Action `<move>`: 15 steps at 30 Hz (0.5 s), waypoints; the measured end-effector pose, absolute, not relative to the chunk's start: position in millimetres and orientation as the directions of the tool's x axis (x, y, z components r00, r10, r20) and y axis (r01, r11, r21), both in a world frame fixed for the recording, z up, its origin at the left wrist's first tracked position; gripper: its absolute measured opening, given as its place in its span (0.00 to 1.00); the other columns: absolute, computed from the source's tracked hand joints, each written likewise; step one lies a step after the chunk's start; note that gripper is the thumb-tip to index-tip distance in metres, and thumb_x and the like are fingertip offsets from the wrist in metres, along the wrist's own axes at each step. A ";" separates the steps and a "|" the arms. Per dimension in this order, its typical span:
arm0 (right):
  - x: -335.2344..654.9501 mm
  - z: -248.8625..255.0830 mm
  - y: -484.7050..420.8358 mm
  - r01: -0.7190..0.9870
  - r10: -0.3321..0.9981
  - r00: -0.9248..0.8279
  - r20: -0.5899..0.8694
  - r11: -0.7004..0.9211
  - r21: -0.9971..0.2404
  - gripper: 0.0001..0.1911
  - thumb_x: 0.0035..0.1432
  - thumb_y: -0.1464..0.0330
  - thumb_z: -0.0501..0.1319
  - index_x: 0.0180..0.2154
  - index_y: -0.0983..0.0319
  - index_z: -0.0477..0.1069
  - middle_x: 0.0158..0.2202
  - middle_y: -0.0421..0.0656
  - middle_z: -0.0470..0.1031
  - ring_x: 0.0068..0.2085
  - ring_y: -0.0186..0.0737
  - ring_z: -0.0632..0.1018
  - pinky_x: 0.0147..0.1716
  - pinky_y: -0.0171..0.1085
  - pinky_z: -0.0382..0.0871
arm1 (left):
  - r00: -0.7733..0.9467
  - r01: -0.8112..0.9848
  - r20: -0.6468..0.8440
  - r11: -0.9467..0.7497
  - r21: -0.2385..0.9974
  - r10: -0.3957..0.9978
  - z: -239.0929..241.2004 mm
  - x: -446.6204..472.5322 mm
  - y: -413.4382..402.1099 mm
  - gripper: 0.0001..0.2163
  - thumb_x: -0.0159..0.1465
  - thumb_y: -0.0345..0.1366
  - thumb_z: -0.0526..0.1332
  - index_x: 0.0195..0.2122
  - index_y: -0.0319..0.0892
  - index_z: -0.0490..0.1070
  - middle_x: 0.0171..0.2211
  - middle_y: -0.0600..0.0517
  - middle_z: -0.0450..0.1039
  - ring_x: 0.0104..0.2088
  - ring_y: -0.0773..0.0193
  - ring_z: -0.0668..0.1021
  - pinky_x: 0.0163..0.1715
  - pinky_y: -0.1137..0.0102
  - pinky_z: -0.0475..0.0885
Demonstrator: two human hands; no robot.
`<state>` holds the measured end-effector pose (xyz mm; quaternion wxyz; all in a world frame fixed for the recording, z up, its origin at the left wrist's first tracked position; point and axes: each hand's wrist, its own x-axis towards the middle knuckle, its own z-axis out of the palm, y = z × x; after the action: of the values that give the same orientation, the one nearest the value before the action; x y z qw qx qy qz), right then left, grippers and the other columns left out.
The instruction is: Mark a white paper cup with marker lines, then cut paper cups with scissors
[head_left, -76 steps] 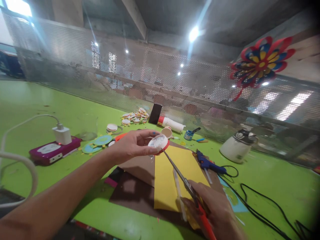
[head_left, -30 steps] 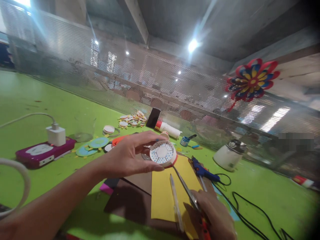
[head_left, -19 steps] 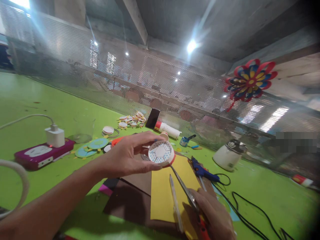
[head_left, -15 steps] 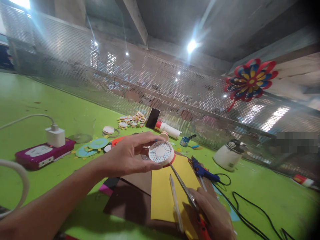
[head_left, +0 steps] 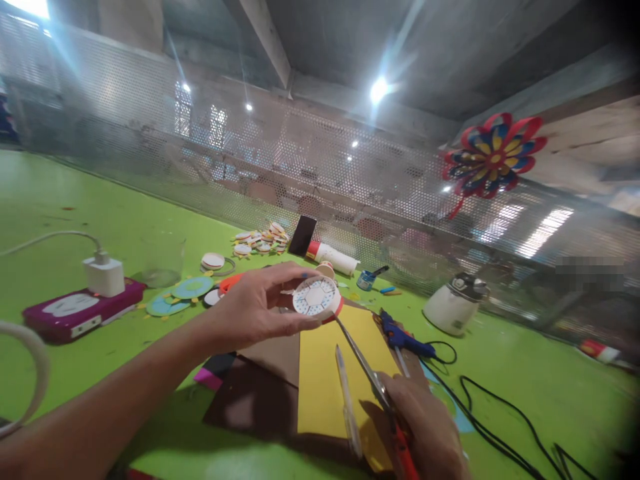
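My left hand (head_left: pixel 255 303) pinches the rim of a cut-down paper cup base (head_left: pixel 314 297) between thumb and fingers. Its round white face bears a drawn hexagon with lines and blue dots, and a red edge shows on the side. In my right hand (head_left: pixel 425 423) is a pair of scissors (head_left: pixel 369 372) with red handles. The blade tips meet the lower right edge of the cup base. Beneath both hands lie a yellow sheet (head_left: pixel 320 387) and a dark brown sheet (head_left: pixel 255 400). A pen (head_left: pixel 346 393) rests on the yellow sheet.
A blue glue gun (head_left: pixel 405 340) with a black cord lies to the right, near a white kettle-like pot (head_left: pixel 454 307). At the left are a purple power strip (head_left: pixel 55 327) and a clear glass (head_left: pixel 163 267). Several small paper discs (head_left: pixel 263 241), a phone (head_left: pixel 303 235) and paper cups (head_left: pixel 334 259) sit behind.
The view has shifted slightly, so everything sits a little to the left. The cup base has tilted slightly in my left hand, with the scissors still at its edge.
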<state>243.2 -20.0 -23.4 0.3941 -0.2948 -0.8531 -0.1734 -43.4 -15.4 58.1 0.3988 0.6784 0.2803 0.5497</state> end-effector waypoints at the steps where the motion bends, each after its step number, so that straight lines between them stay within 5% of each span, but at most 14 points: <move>1: 242.8 -23.3 -19.9 0.641 0.361 -0.508 0.783 0.765 0.064 0.11 0.65 0.66 0.58 0.47 0.61 0.72 0.25 0.41 0.75 0.25 0.39 0.76 0.24 0.35 0.69 | 0.235 -0.055 0.522 -0.525 0.850 0.820 58.2 -42.7 -15.0 0.21 0.53 0.35 0.73 0.48 0.38 0.75 0.46 0.46 0.79 0.44 0.57 0.82 0.52 0.61 0.77; 7: 244.3 -21.3 -20.2 0.628 0.382 -0.546 0.746 0.776 0.063 0.07 0.64 0.68 0.58 0.41 0.61 0.73 0.24 0.41 0.73 0.24 0.39 0.76 0.22 0.34 0.66 | 0.257 -0.048 0.504 -0.510 0.859 0.824 59.4 -43.3 -13.3 0.19 0.53 0.37 0.73 0.45 0.39 0.76 0.45 0.46 0.80 0.44 0.57 0.82 0.51 0.61 0.78; 15: 246.1 -16.4 -20.9 0.633 0.489 -0.567 0.663 0.774 -0.030 0.15 0.62 0.72 0.56 0.50 0.63 0.70 0.30 0.43 0.69 0.30 0.41 0.74 0.28 0.36 0.68 | 0.276 -0.008 0.535 -0.554 0.832 0.799 57.7 -49.1 -10.5 0.18 0.55 0.35 0.72 0.47 0.40 0.76 0.44 0.48 0.80 0.44 0.61 0.81 0.49 0.68 0.78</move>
<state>246.1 -20.9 -16.4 0.3386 -0.3190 -0.8788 -0.1060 -49.1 -10.5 57.7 0.3792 0.7029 0.2811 0.5322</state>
